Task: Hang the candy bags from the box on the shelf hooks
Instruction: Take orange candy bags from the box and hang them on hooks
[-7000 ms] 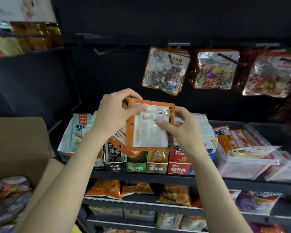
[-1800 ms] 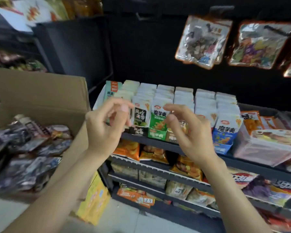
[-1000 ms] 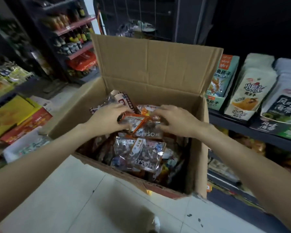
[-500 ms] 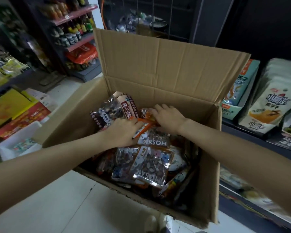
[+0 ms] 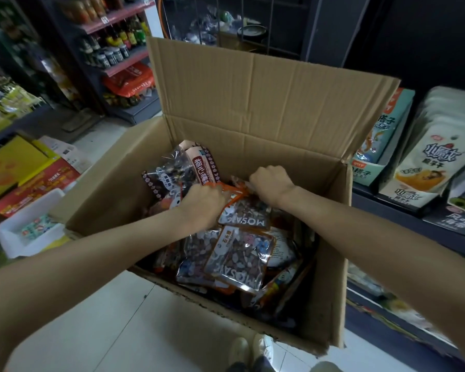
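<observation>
An open cardboard box (image 5: 253, 108) stands on the floor, holding several candy bags. Both my hands are inside it. My left hand (image 5: 203, 204) and my right hand (image 5: 270, 183) each grip the orange top edge of one orange-rimmed "MOSAIC" candy bag (image 5: 243, 213) at the back of the pile. Another orange-rimmed bag (image 5: 236, 256) lies flat in front of it. Dark purple bags (image 5: 177, 170) lean upright at the box's back left. The shelf hooks are out of view.
A dark shelf unit at the right carries upright snack packs (image 5: 424, 159). Left of the box sit a white tray (image 5: 24, 232) and yellow and red cartons (image 5: 24, 170) on the floor. My shoes (image 5: 253, 350) show below the box.
Both hands went from empty near the shelf down into the box. In the last half second their fingers curled onto the orange bag's top edge.
</observation>
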Motion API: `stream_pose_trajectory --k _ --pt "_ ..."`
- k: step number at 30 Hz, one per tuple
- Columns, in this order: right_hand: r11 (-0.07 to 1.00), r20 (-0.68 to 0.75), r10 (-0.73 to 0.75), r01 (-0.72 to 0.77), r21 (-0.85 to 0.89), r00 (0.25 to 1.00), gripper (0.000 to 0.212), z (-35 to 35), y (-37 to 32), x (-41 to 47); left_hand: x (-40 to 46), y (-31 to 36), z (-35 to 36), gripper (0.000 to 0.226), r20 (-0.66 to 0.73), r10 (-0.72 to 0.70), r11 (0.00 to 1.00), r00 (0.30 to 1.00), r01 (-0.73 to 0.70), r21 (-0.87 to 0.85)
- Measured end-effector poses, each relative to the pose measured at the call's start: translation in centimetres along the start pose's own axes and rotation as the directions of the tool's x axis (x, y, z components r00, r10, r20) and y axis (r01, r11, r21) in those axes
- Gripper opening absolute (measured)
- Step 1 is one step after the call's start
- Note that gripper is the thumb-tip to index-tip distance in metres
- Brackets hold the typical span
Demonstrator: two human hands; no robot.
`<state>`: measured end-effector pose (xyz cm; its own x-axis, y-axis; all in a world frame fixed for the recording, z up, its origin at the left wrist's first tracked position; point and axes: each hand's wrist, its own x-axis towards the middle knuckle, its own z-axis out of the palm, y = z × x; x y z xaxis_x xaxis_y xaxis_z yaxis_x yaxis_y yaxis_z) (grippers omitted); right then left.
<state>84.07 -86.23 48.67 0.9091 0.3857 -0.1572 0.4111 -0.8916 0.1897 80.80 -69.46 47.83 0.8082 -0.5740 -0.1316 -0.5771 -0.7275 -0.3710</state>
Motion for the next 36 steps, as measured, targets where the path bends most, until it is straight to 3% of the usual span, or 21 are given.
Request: stream_pose_trajectory --k 3,6,8,10,16,18,20,25,30,33,36 --pt "0.991 -0.126 0.094 -0.081 0.103 0.988 0.034 -2.6 0.7 -1.4 -0.3 -2.2 -2.1 0.022 -0.053 -0.118 0.986 0.992 0.111 -0.125" --pt "0.922 -0.302 0.299 -0.192 0.336 0.905 0.035 -5.2 2.1 -4.3 -2.0 -5.7 -3.5 0.014 -0.213 -0.325 0.855 0.922 0.19 -0.483" --pt "0.824 -0.447 0.379 -0.076 0.561 0.81 0.028 -5.9 2.9 -6.9 -3.5 -6.8 -4.0 0.012 -0.286 -0.473 0.707 0.834 0.165 -0.687" --pt "0.68 -0.509 0.447 0.09 0.728 0.736 0.021 -6.4 3.4 -10.0 -4.4 -7.0 -4.0 0.009 -0.269 -0.558 0.558 0.785 0.116 -0.822" --pt "0.336 -0.418 0.697 0.251 0.908 0.582 0.016 -5.9 3.8 -16.0 -4.6 -5.3 -5.5 0.017 -0.223 -0.634 0.288 0.741 -0.041 -0.957" --pt "0.233 -0.377 0.74 0.314 0.921 0.557 0.019 -5.8 3.6 -16.6 -4.3 -4.0 -7.0 0.008 -0.208 -0.636 0.169 0.743 -0.129 -0.977" --pt "0.145 -0.333 0.743 0.347 0.927 0.58 0.021 -5.9 3.0 -17.3 -4.2 -2.5 -8.8 0.006 -0.231 -0.603 0.09 0.764 -0.222 -0.971" --pt "0.051 -0.296 0.724 0.38 0.923 0.622 0.007 -5.8 3.2 -20.2 -4.7 2.5 -13.4 0.01 -0.396 -0.408 0.037 0.823 -0.418 -0.907" --pt "-0.122 -0.198 0.724 0.405 0.906 0.661 0.012 -4.6 5.9 -26.4 -4.0 9.0 -17.1 0.012 -0.449 -0.282 -0.029 0.848 -0.476 -0.879" --pt "-0.122 -0.14 0.738 0.334 0.935 0.661 0.022 -3.3 8.0 -30.9 -3.1 13.9 -18.7 0.006 -0.435 -0.258 -0.049 0.863 -0.461 -0.886" --pt "-0.04 -0.131 0.805 0.272 0.961 0.579 0.016 -1.7 10.6 -35.3 -2.2 19.8 -20.0 0.015 -0.367 -0.296 -0.065 0.882 -0.402 -0.913"
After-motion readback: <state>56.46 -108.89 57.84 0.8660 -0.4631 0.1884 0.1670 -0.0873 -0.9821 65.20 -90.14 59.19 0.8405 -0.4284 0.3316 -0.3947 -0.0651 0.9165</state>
